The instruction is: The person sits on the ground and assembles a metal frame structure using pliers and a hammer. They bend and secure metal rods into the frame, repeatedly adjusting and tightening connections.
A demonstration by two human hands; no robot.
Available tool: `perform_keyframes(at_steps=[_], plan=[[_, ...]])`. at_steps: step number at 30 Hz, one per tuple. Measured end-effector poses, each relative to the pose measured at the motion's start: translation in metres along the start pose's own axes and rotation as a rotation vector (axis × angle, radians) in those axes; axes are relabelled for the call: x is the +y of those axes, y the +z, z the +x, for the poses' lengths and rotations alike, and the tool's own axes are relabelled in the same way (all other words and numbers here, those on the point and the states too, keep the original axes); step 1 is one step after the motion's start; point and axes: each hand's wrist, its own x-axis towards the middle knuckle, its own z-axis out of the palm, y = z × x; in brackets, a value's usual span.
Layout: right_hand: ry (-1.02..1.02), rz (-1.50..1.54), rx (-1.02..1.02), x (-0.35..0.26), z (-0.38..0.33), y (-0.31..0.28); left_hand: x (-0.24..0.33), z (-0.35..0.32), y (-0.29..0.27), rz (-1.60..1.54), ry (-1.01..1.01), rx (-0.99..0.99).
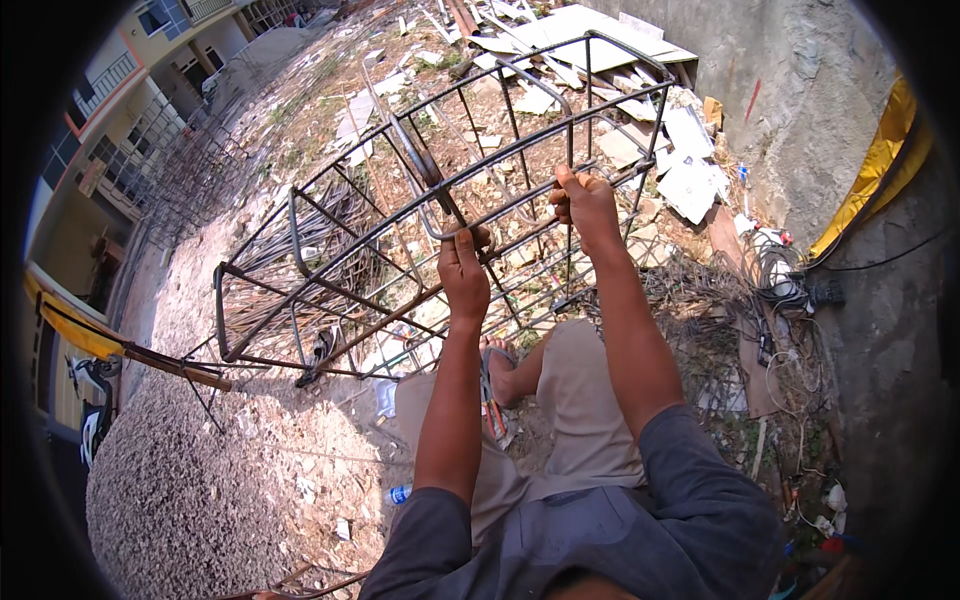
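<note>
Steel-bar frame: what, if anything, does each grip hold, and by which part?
Left grip: a bent bar, by its lower bend. Right grip: at the frame, exact hold hidden.

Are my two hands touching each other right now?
Apart. The head view shows a clear gap: the left hand is lower, the right hand higher, with steel rebar cage bars and ground visible between them.

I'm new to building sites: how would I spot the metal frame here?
Start at the grey wall on the picture's right, then move inward to the right hand and left hand. Both are at the long metal frame. Unlike the loose rods on the ground, it forms an open, box-shaped cage.
</note>
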Motion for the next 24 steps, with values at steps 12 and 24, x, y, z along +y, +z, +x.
perform_keyframes(at_steps=[12,24], plan=[[0.042,0.098,-0.086,0.0,0.004,-0.005,-0.009,0.001,-0.006,-0.151,-0.06,-0.011],[-0.01,0.198,-0.059,0.011,0.005,-0.004,-0.007,0.004,-0.012,-0.087,0.013,-0.079]])
